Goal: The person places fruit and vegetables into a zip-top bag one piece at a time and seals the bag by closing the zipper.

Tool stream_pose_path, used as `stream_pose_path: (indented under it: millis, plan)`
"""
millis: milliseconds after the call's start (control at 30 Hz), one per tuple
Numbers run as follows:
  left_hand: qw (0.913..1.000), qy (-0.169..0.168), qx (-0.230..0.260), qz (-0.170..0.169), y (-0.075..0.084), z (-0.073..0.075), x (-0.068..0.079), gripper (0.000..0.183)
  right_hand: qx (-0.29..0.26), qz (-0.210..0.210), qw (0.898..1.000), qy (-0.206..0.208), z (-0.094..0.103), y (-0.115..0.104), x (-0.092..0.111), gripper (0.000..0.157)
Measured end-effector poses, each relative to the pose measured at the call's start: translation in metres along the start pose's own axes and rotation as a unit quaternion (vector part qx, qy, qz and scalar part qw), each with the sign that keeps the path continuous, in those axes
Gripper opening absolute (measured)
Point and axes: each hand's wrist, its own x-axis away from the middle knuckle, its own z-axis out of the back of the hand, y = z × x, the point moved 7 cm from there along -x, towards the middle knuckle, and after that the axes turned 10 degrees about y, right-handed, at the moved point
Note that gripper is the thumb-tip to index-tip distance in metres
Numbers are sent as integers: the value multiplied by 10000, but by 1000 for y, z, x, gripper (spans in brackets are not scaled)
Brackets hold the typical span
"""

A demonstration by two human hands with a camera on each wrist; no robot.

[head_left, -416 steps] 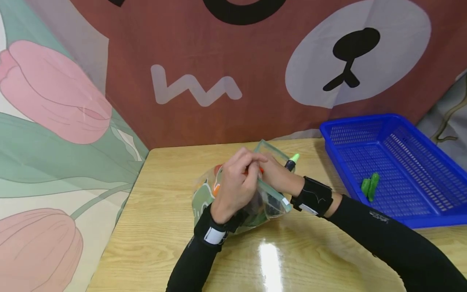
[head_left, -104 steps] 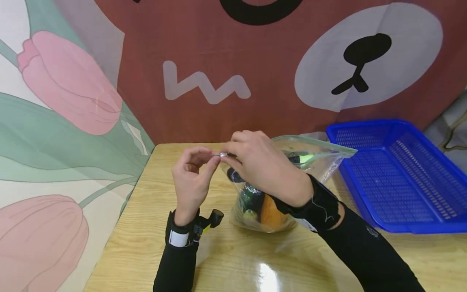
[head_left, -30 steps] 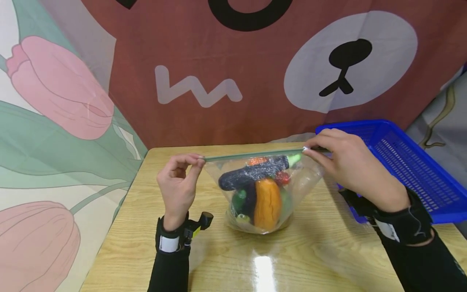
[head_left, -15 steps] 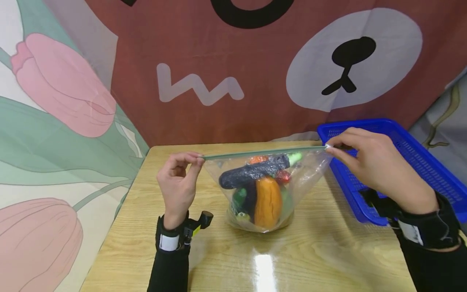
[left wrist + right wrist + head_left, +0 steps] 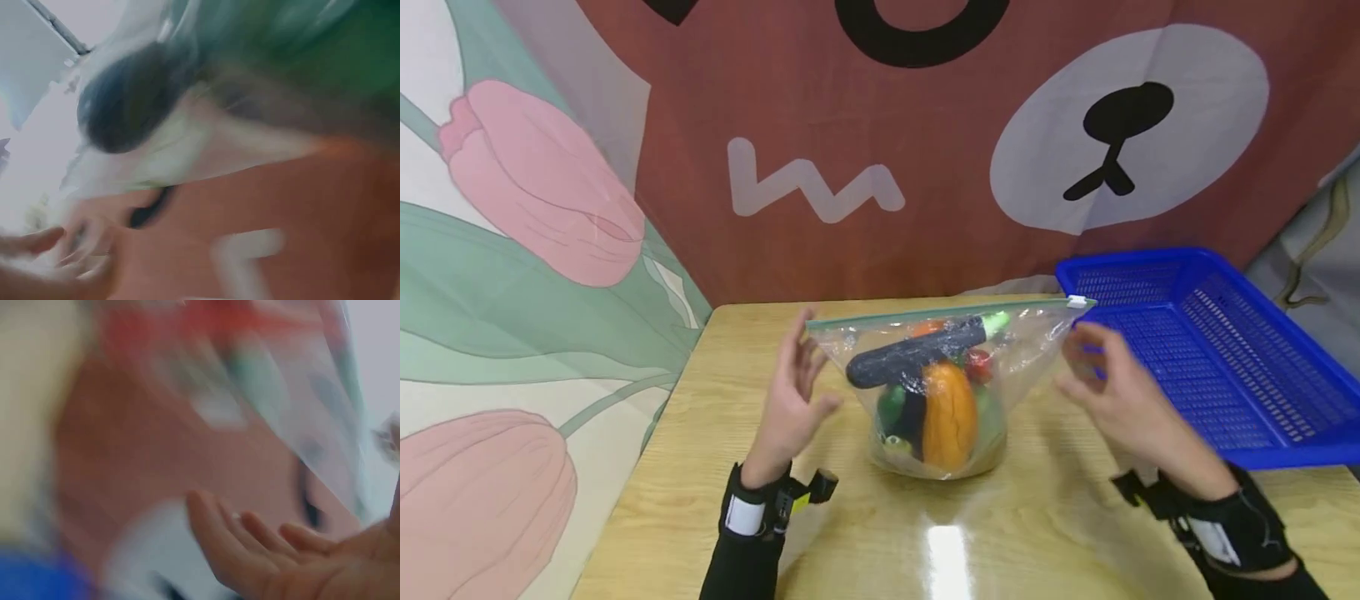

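Observation:
A clear zip bag (image 5: 1026, 358) stands upright on the table, its green top strip drawn straight across and a white slider (image 5: 1077, 302) at the strip's right end. Inside lie a dark eggplant (image 5: 917, 354), an orange oblong vegetable (image 5: 950, 417), something round and red (image 5: 978, 365) and several green pieces. My left hand (image 5: 788, 400), fingers loosely spread, is beside the bag's upper left corner; whether a fingertip touches it I cannot tell. To the right of the bag, my right hand (image 5: 1112, 387) holds nothing, its fingers relaxed below the slider. Both wrist views are blurred.
A blue plastic basket (image 5: 1232, 367) stands at the right of the wooden table (image 5: 715, 500). Behind the table hangs a brown printed cloth (image 5: 940, 225); a floral cloth (image 5: 535, 317) covers the left side.
The right hand drew the slider to the strip's right end, then let go and dropped lower. My left hand's pinch on the left corner has loosened. Earlier, green pieces lay in the basket.

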Motion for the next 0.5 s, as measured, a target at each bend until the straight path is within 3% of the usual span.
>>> stream_pose_path:
  millis: [33,100,167,233,300,400,500]
  plan:
    - [9970,-630,-296,344,-19,-9,12,105,-165,-13,9993,-342,-19,9,10,73]
    - [9780,-1680,-995,733,-57,-23,37,113,-363,98,9951,-915,-56,24,29,88]
    - [9600,-2259,-1428,838,-86,-34,56,112,-415,347,9918,-1161,-84,31,39,96]
    - [9547,-2392,-1517,910,-103,-41,63,111,-466,581,9914,-1081,-100,34,42,99]
    - [9599,-2275,-1371,895,-108,-43,65,109,-478,695,9926,-879,-106,35,42,99]
    - [9654,-2166,-1143,900,-103,-47,63,101,-288,664,9951,-680,-106,32,43,92]
    - [9703,-2025,-893,977,-90,-51,60,89,-222,311,9964,-758,-104,29,46,82]
